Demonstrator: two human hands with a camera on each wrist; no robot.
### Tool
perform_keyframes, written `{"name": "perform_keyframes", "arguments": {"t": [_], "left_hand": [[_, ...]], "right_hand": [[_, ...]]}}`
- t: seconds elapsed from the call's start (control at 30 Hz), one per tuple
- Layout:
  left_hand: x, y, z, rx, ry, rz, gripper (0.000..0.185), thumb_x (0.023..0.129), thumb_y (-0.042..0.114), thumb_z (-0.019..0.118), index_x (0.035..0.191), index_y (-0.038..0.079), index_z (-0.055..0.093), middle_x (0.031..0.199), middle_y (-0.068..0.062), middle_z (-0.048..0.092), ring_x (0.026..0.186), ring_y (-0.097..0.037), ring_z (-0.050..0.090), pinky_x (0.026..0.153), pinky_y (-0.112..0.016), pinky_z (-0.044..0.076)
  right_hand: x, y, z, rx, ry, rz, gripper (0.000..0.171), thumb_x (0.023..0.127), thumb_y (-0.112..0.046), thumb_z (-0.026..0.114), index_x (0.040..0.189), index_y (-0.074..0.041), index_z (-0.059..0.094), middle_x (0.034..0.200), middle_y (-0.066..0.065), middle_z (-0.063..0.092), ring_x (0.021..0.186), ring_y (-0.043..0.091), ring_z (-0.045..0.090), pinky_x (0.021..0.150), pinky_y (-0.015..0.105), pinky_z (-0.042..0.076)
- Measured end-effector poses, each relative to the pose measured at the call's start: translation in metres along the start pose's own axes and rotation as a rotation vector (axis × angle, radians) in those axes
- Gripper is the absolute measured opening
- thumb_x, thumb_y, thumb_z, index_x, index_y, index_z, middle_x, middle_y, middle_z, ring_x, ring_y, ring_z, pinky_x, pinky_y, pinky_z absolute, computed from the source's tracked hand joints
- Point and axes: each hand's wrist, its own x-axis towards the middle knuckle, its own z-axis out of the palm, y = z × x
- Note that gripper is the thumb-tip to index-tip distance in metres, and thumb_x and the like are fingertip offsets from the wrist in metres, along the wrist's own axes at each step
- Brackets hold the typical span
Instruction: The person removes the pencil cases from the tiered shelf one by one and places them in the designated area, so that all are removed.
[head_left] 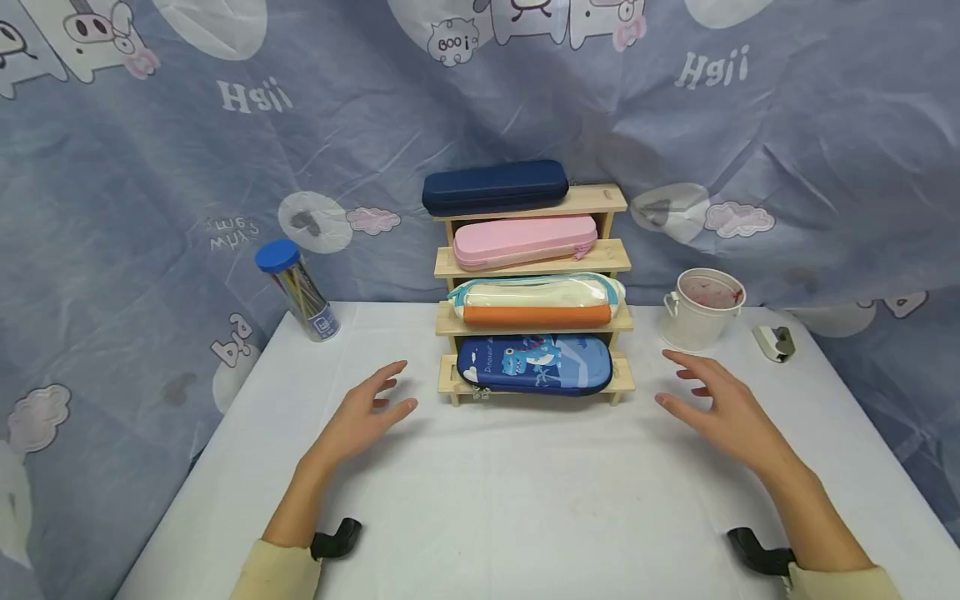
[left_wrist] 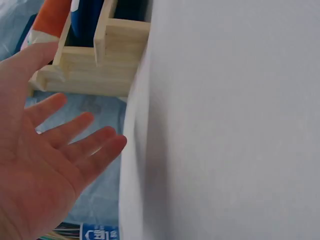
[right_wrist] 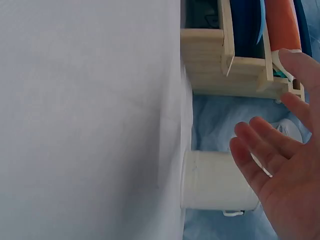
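My left hand (head_left: 366,417) hovers over the table, left of a tiered wooden rack (head_left: 618,252), fingers spread loosely and holding nothing. On the rack's other side my right hand (head_left: 723,412) is held the same way, just in front of a white bucket (head_left: 693,323). Four tiers bear one pencil case each: a navy case (head_left: 495,188) on top, then a pink case (head_left: 525,242), a clear case with an orange base (head_left: 536,316), and a blue dinosaur case (head_left: 536,367) lowest. Both wrist views show the palms empty, with the rack beyond the fingers.
A clear tube with a blue lid (head_left: 279,256), holding thin sticks, stands at the back left. To the right of the bucket lies a small white and dark object (head_left: 774,342). A patterned grey-blue cloth (head_left: 360,125) hangs behind the white table (head_left: 525,500).
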Motion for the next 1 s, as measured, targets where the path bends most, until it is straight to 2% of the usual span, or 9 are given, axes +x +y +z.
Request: {"name": "perform_keyframes", "arguments": {"t": [0.07, 0.2, 0.3, 0.37, 0.5, 0.63, 0.77, 0.93, 1.0], "left_hand": [[0.006, -0.002, 0.006, -0.052, 0.005, 0.001, 0.062, 0.088, 0.047, 0.067, 0.143, 0.034, 0.04, 0.146, 0.007, 0.041, 0.129, -0.026, 0.045, 0.097, -0.044, 0.046], [0.016, -0.002, 0.017, -0.114, 0.058, 0.01, 0.056, 0.088, 0.045, 0.068, 0.139, 0.035, 0.046, 0.144, 0.006, 0.043, 0.131, -0.028, 0.043, 0.099, -0.044, 0.045], [0.024, 0.0, 0.025, -0.135, 0.093, 0.012, 0.055, 0.088, 0.046, 0.068, 0.139, 0.034, 0.048, 0.144, 0.008, 0.044, 0.132, -0.029, 0.042, 0.099, -0.044, 0.045], [0.028, 0.0, 0.03, -0.166, 0.093, 0.016, 0.055, 0.089, 0.043, 0.068, 0.139, 0.031, 0.048, 0.144, 0.007, 0.044, 0.131, -0.03, 0.042, 0.099, -0.045, 0.044], [0.036, 0.003, 0.04, -0.256, 0.083, 0.002, 0.056, 0.09, 0.037, 0.069, 0.141, 0.024, 0.049, 0.143, 0.005, 0.045, 0.129, -0.031, 0.045, 0.1, -0.047, 0.043], [0.044, 0.007, 0.05, -0.373, 0.105, -0.036, 0.059, 0.09, 0.033, 0.069, 0.142, 0.015, 0.047, 0.144, -0.002, 0.045, 0.128, -0.032, 0.046, 0.1, -0.045, 0.043], [0.047, 0.017, 0.053, -0.471, 0.099, -0.058, 0.058, 0.091, 0.025, 0.068, 0.142, 0.011, 0.045, 0.145, -0.011, 0.043, 0.128, -0.033, 0.045, 0.1, -0.042, 0.043], [0.042, 0.034, 0.05, -0.54, 0.083, -0.073, 0.051, 0.092, 0.014, 0.066, 0.14, 0.006, 0.048, 0.142, -0.013, 0.046, 0.125, -0.029, 0.049, 0.094, -0.036, 0.049], [0.043, 0.03, 0.054, -0.586, 0.081, -0.076, 0.05, 0.092, 0.015, 0.067, 0.138, 0.008, 0.05, 0.141, -0.012, 0.047, 0.125, -0.028, 0.049, 0.092, -0.035, 0.05]], "right_hand": [[0.003, -0.001, 0.004, 0.037, -0.007, -0.009, 0.068, 0.085, -0.041, 0.072, 0.144, -0.026, 0.043, 0.138, 0.007, 0.047, 0.115, 0.031, 0.051, 0.086, 0.055, 0.048], [0.008, -0.006, 0.011, 0.109, -0.015, -0.012, 0.069, 0.084, -0.04, 0.075, 0.144, -0.028, 0.043, 0.138, 0.008, 0.047, 0.117, 0.03, 0.05, 0.088, 0.054, 0.047], [0.012, -0.009, 0.016, 0.157, -0.008, -0.015, 0.07, 0.081, -0.039, 0.078, 0.141, -0.032, 0.045, 0.138, 0.003, 0.046, 0.118, 0.026, 0.049, 0.09, 0.053, 0.048], [0.015, -0.012, 0.019, 0.184, -0.007, -0.024, 0.07, 0.079, -0.038, 0.079, 0.14, -0.033, 0.045, 0.139, 0.0, 0.045, 0.119, 0.024, 0.048, 0.091, 0.052, 0.048], [0.021, -0.016, 0.028, 0.227, -0.006, -0.062, 0.072, 0.077, -0.035, 0.082, 0.139, -0.029, 0.047, 0.139, -0.004, 0.044, 0.12, 0.023, 0.047, 0.093, 0.05, 0.047], [0.026, -0.019, 0.035, 0.255, -0.011, -0.074, 0.074, 0.075, -0.034, 0.083, 0.139, -0.023, 0.048, 0.138, -0.003, 0.045, 0.121, 0.025, 0.047, 0.094, 0.049, 0.047], [0.029, -0.022, 0.041, 0.265, -0.014, -0.081, 0.077, 0.074, -0.034, 0.084, 0.14, -0.018, 0.048, 0.138, -0.001, 0.045, 0.122, 0.025, 0.046, 0.097, 0.049, 0.045], [0.033, -0.029, 0.045, 0.281, -0.011, -0.129, 0.078, 0.073, -0.032, 0.085, 0.14, -0.017, 0.048, 0.14, -0.001, 0.043, 0.123, 0.025, 0.045, 0.1, 0.05, 0.042], [0.033, -0.038, 0.043, 0.294, -0.02, -0.129, 0.076, 0.074, -0.029, 0.085, 0.14, -0.017, 0.048, 0.14, 0.0, 0.042, 0.123, 0.026, 0.045, 0.1, 0.05, 0.042]]}}
